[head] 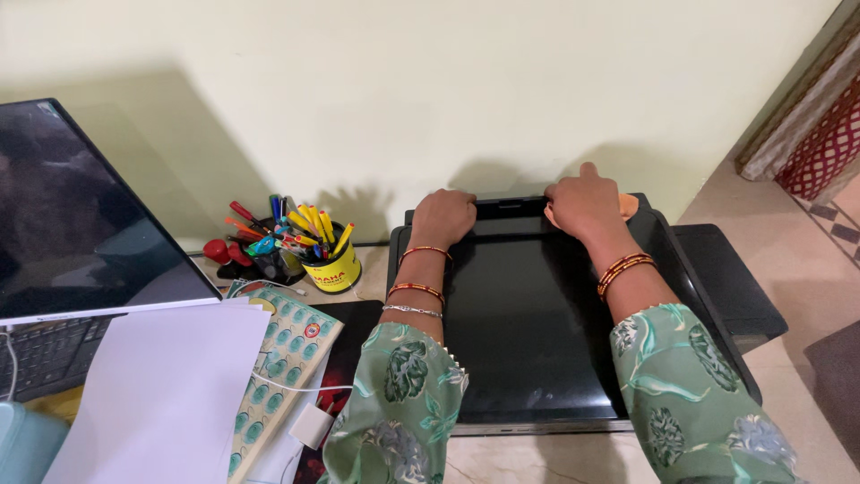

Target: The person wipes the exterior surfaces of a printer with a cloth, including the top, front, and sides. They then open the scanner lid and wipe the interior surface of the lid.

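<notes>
Seen from above, a person's two arms in green floral sleeves reach forward over a black printer point(528, 341) that sits on a pale stone-patterned table point(546, 459) against a plain cream wall point(430, 81).

The left hand point(442, 218) rests knuckles up on the back edge of the printer's glossy flat lid, fingers curled down over the rim. Red and gold bangles and a thin silver one circle that wrist. The right hand point(584, 203) lies at the same back edge further right, fingers bent and pressing down on an orange cloth point(627, 206), of which only a small part shows beside and under the palm. Red and gold bangles sit on this wrist too. Whether the fingers close around the cloth or only press on it cannot be told.

To the left of the printer stands a yellow pen cup point(331, 267) crowded with pens and markers, with a dark holder of more pens just beside it. Nearer the viewer lie a sheet of round green stickers point(282, 358), a stack of white paper point(161, 394) and a white charger plug point(312, 424) with its cable. At the far left an open laptop point(72, 224) shows a dark screen, its keyboard partly covered by the paper.

On the right the table ends, and a beige tiled floor point(806, 269) appears beyond it, with a red and white patterned curtain point(824, 143) in the upper right corner.
</notes>
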